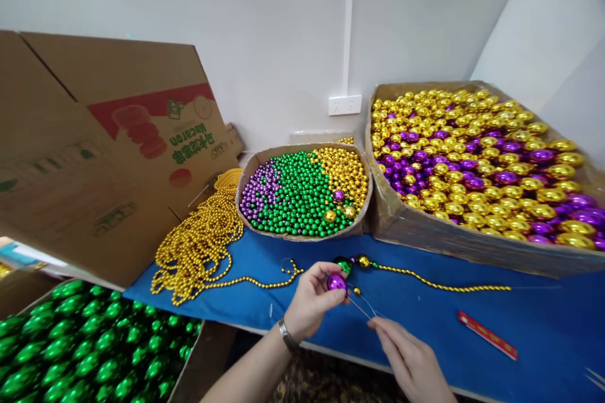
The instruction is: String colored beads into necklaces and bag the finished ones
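Note:
Between the fingers of my left hand (309, 302) is a shiny purple bead (336, 283). A larger green bead (343, 266) sits just behind it, with a gold bead (363, 261) to the right. From there a strand of small gold beads (425, 283) runs rightward over the table. My right hand (409, 352) pinches a thin thread or wire (363, 308) that leads up toward the purple bead. A small gold bead (357, 290) hangs by the thread. Whether the thread passes through the purple bead is hidden by my fingers.
A box of small purple, green and gold beads (302, 195) stands behind my hands. Larger gold and purple beads fill a box (401, 214) at right. Gold strands (198, 239) and a carton (118, 157) lie left; green beads (94, 340) below. A red packet (488, 335) rests on the blue table (548, 308).

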Available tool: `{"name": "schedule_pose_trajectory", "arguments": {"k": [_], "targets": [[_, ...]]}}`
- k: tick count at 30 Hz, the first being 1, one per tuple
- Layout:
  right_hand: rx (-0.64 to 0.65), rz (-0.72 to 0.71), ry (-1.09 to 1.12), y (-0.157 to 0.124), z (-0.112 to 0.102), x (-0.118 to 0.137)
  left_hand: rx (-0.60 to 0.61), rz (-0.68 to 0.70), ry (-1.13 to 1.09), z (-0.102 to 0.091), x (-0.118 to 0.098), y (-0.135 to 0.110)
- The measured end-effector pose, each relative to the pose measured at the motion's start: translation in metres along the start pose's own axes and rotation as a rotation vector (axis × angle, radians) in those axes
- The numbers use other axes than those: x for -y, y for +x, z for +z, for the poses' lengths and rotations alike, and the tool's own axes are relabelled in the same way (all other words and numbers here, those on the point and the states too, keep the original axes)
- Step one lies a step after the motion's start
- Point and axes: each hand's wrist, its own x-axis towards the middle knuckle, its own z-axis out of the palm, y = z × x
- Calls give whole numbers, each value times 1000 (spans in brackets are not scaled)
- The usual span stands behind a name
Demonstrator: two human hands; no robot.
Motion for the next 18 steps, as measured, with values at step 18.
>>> {"name": "schedule_pose_trajectory", "arguments": {"k": [18], "targets": [[101,93,118,7,-1,19,17,-37,-2,-6,-2,-6]]}}
